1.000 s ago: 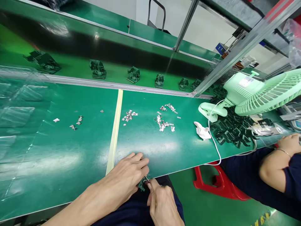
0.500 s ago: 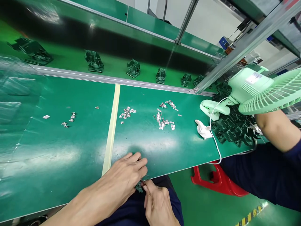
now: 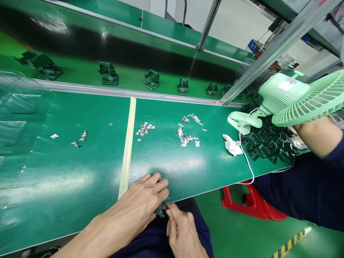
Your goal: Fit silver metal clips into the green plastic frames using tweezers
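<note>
At the table's front edge, my left hand (image 3: 146, 195) is closed around a small dark green plastic part (image 3: 160, 210), most of it hidden under the fingers. Just to its right, my right hand (image 3: 184, 227) pinches at the part's side with thumb and forefinger. Something thin and dark shows at those fingertips, too small to name. Beyond the hands on the green table (image 3: 102, 172) lie a cluster of small metal pieces (image 3: 144, 129) and a looser scatter of flat metal pieces (image 3: 185, 138).
Yellow tape (image 3: 127, 150) crosses the table. Several dark green assemblies (image 3: 108, 73) line the rear conveyor. Right are a crumpled white tissue (image 3: 232, 146), a pale green fan (image 3: 285, 89) with its cord, a pile of dark parts (image 3: 266, 143), a co-worker's arm (image 3: 321, 136) and a red stool (image 3: 252, 204).
The view has shifted slightly. Both hands stay together at the part, with the right hand a touch further right and a little more of the part showing.
</note>
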Demonstrator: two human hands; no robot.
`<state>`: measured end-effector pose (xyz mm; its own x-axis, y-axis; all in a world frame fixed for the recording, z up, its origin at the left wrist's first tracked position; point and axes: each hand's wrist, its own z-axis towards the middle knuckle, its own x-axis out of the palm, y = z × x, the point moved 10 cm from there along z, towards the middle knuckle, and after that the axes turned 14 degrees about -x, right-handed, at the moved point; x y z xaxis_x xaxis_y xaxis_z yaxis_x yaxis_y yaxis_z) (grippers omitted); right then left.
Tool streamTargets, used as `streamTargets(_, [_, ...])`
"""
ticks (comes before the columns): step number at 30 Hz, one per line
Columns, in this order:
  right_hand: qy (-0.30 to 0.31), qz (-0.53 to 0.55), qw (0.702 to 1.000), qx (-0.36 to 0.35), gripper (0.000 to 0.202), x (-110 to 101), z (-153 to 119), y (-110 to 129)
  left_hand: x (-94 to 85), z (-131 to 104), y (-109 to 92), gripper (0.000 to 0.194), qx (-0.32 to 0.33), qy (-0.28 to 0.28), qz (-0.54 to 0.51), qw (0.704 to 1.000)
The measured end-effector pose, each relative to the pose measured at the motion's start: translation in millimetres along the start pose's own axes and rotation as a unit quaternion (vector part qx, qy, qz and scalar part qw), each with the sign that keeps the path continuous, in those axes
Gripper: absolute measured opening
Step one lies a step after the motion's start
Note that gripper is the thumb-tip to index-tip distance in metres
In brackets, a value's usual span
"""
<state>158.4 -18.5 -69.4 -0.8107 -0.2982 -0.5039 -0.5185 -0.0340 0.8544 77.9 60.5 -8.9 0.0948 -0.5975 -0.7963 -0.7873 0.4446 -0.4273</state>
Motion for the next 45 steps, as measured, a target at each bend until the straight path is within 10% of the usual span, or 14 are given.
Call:
streamTargets(7, [-0.010,0.005,0.999,-0.039,0.040,8.4,-7.0,-12.7,3.4,7.7,-3.7,0.022,-0.007,0.063,0.030,0.998])
streamTargets(17, [0.011,-0.166,0.983,-0.073,0.030,-1.3,-7.2,4.6,-3.7,-1.3,-7.2,0.019,0.020,-0.007,0.029,0.999])
streamTargets(31, [-0.010,-0.129,0.983,-0.127,0.029,-7.4,-3.2,15.7,7.6,0.2,-4.5,0.013,0.026,-0.008,0.029,0.999])
streamTargets(45, [0.017,-0.215,0.975,-0.055,0.035,-1.6,-2.0,12.5,6.6,-13.2,0.5,0.030,0.059,-0.061,-0.028,0.996])
